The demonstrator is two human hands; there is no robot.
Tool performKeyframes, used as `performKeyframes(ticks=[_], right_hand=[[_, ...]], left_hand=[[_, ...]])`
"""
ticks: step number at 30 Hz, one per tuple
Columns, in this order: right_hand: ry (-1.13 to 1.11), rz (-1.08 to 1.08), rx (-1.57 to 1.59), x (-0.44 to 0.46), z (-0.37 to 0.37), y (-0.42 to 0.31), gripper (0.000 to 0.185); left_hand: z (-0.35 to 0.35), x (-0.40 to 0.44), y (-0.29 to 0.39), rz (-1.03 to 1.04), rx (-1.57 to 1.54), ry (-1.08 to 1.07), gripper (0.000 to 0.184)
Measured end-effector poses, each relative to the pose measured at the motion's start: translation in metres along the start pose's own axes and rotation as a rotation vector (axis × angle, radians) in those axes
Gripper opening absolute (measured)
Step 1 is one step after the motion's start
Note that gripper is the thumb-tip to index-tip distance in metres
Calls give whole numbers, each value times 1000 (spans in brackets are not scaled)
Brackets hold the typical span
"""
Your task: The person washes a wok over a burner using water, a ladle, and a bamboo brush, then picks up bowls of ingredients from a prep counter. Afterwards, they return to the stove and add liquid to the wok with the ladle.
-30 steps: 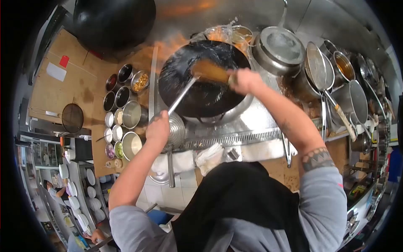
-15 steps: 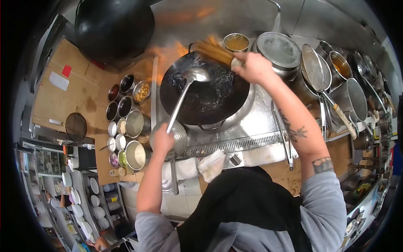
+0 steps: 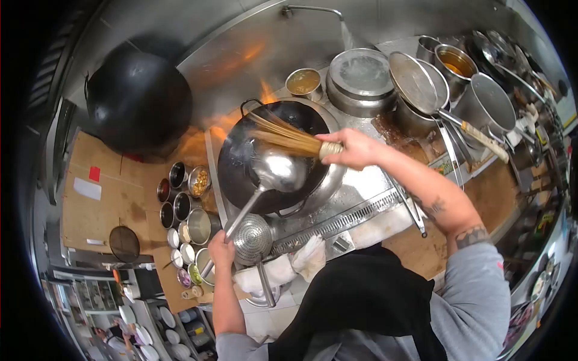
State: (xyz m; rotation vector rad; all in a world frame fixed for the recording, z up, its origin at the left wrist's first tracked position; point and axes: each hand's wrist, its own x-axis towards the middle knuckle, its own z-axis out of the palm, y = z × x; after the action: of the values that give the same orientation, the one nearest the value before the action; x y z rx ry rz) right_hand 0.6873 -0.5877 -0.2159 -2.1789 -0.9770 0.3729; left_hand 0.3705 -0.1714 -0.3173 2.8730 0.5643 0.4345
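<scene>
With fingers closed, the left hand point(image 3: 222, 249) grips the ladle point(image 3: 280, 171), the right hand point(image 3: 354, 149) the brush point(image 3: 289, 138). The brush could singe by straying into flames point(image 3: 221, 124) beside the wok point(image 3: 238, 183).

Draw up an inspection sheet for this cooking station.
Surface: shiny grey metal stovetop, brown residue toward its right side.
Job's things: round black metal wok; tan bristle brush and long-handled silver metal ladle, both over it.
Clutter: crumpled white cloths along the front edge.
Hands: left fingers closed around the ladle's handle, right fingers around the brush's.
Cables: nothing seen.
Surroundings: orange flames beside the wok; another round black metal wok, farther left.
</scene>
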Motion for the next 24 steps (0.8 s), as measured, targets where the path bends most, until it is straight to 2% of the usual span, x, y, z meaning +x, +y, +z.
performKeyframes(ticks=[1,2,4,6,7,9,12,15,16,18,19,20,21,24], right_hand=[[-123,241,-208,-3,-12,-7,62],[-9,283,-266,-5,-12,10,59],[211,207,216,-18,-21,18,57],[401,108,675,-31,-8,11,56],[308,-5,654,-36,12,22,59],[94,271,359,-56,35,16,53],[46,471,427,-70,23,12,52],[375,159,882,-79,11,-23,56],[456,24,856,-82,13,-35,60],[299,51,739,-89,45,-27,57],[166,188,582,-98,59,-20,56],[132,302,574,-111,85,2,56],[97,419,556,-132,103,26,56],[481,547,955,-206,118,41,52]], left_hand=[[-5,3,2,28,31,-20,13],[-6,3,6,47,53,-29,13],[-5,-1,2,76,85,-49,14],[1,-3,-3,66,-11,22,14],[4,0,1,65,-61,66,14],[0,4,11,31,-212,122,11],[6,21,18,9,-350,186,7],[5,22,18,-45,-458,190,5],[1,24,31,-48,-432,192,7],[-6,27,52,-54,-481,147,14],[-8,27,66,-57,-514,118,17],[-17,30,87,-80,-520,72,23],[-22,36,105,-25,-556,27,19],[-49,29,171,-25,-535,-305,17]])
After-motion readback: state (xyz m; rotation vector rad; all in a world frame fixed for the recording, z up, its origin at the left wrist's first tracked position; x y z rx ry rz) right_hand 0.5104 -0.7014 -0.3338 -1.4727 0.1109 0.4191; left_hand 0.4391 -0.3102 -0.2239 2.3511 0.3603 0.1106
